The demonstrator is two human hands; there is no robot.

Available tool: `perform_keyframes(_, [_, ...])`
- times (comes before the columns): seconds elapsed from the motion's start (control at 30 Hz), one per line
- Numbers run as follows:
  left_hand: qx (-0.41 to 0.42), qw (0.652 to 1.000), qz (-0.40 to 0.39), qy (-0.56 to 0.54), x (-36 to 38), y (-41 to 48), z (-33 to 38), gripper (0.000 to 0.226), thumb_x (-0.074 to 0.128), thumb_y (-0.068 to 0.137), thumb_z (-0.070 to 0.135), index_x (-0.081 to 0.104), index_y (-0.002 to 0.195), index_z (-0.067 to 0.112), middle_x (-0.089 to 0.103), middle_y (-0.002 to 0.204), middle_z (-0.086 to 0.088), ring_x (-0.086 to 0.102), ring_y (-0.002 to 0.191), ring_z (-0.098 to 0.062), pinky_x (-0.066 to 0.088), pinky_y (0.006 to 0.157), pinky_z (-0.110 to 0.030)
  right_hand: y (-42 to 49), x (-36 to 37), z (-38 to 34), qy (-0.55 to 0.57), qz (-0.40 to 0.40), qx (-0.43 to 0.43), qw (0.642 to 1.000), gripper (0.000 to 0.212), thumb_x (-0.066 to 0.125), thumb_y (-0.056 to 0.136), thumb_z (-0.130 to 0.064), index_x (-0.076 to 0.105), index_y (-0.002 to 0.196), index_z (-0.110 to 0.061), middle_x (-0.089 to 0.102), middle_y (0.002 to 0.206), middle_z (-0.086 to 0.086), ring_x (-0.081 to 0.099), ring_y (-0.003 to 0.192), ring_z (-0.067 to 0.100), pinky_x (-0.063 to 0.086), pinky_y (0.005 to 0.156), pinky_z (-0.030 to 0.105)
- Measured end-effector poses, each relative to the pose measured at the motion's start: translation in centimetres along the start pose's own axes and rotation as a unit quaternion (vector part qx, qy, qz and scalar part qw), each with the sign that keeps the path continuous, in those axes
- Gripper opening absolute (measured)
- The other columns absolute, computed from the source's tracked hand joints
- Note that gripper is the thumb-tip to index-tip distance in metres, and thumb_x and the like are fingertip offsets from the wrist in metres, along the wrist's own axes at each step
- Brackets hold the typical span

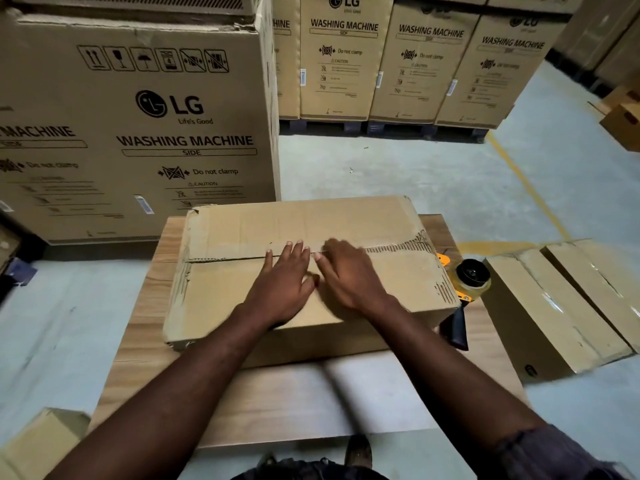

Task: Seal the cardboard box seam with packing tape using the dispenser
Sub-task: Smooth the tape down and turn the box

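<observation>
Cardboard box [242, 230] sits on wooden table [156, 358] amid cartons [156, 133], both hands' fingers [294, 252] released.

A worn, brown rectangular cardboard box [221, 299] lies flat on a light wood-grain surface [277, 403], its two top flaps folded shut. They meet at a seam [225, 259] that runs left to right across the lid and shows as a dark line with a ragged edge. The outer paper is torn away along the seam's right stretch and at the corners, baring the corrugated ribs. An orange-and-black handheld tape dispenser [462, 299] lies on the surface just beside the box's right end, partly hidden behind its corner. It carries a roll of tan packing tape [481, 284], and its black handle points toward the near edge.
</observation>
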State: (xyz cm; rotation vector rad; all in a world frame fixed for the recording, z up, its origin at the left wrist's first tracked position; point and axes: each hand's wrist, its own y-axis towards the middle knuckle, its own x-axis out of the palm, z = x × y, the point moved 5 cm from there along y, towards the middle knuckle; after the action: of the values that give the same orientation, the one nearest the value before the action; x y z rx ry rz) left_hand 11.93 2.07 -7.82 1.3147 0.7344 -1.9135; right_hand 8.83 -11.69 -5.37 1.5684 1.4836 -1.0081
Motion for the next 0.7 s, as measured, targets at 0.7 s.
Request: perform_keyframes(0.7, [-0.024, 0.999, 0.038, 0.005, -3.0, -5.2, -9.1, 0.062, 0.035, 0.098, 0.036, 0.018, 0.157, 0.025, 0.017, 0.164, 0.009, 0.011, 0.151, -0.008, 0.007, 0.123, -0.042, 0.9, 6.4, -10.8, 0.013, -0.049, -0.057, 0.997, 0.067, 0.016, 0.104, -0.054, 0.024, 0.157, -0.013, 0.020, 0.165, 0.005, 0.012, 0.153, 0.019, 0.011, 0.124, 0.045])
